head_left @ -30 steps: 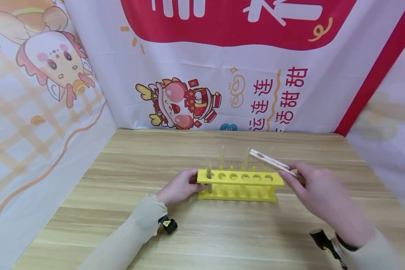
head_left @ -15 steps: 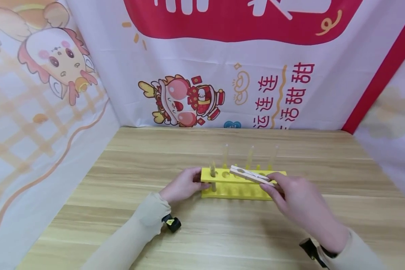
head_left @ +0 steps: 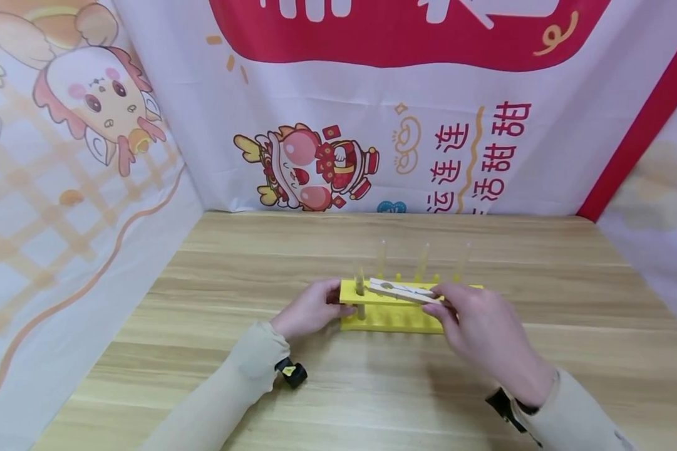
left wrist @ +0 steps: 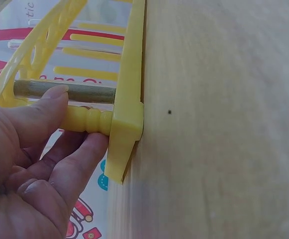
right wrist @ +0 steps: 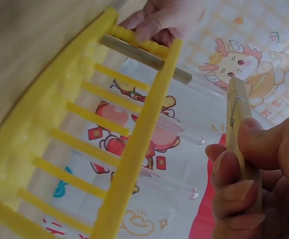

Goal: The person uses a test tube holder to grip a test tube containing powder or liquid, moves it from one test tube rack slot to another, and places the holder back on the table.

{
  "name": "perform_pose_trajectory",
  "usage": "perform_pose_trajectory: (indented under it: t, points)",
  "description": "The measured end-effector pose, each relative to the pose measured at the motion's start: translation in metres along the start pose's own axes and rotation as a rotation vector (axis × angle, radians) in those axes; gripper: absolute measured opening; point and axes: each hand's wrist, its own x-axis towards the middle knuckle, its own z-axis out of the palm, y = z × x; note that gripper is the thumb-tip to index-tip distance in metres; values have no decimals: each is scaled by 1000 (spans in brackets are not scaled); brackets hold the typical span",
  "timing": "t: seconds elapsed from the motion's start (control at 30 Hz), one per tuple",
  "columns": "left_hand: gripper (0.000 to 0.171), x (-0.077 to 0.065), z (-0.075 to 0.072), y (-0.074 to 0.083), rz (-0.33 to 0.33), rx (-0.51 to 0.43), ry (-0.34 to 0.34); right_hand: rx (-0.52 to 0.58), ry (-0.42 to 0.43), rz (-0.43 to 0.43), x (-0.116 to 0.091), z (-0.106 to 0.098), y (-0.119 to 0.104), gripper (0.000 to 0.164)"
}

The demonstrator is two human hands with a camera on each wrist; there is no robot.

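Observation:
A yellow test tube rack (head_left: 394,326) stands on the table. In the left wrist view, my left hand (left wrist: 40,149) grips its end post (left wrist: 84,118) between thumb and fingers. Beside that post, a clear test tube (right wrist: 134,54) with grey-brown contents sits upright in the end hole. My right hand (head_left: 485,326) holds a wooden test tube holder (head_left: 400,290) by its handle end, above the rack. The holder's jaws point left, with their tip right at the tube's open mouth in the right wrist view.
Three empty clear tubes stand along the rack's back side, such as the middle tube (head_left: 423,262). Slim yellow pegs (right wrist: 92,117) line the rack. A printed cloth (head_left: 315,81) hangs behind the wood-grain table (head_left: 248,244).
My right hand has brought the wooden test tube holder leftward and lower, from the rack's right end to the filled tube. My left hand keeps its grip on the rack.

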Motion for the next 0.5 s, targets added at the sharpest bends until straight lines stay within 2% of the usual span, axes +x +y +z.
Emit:
perform_pose_trajectory:
  t: [0.23,0.5]
  points:
    - [27,-1,-1,0,2,-3,4,29,59,-49,26,-3,-5,18]
    - [29,1,1,-2,28,-16,-4,17,67,-14,46,2,-10,20]
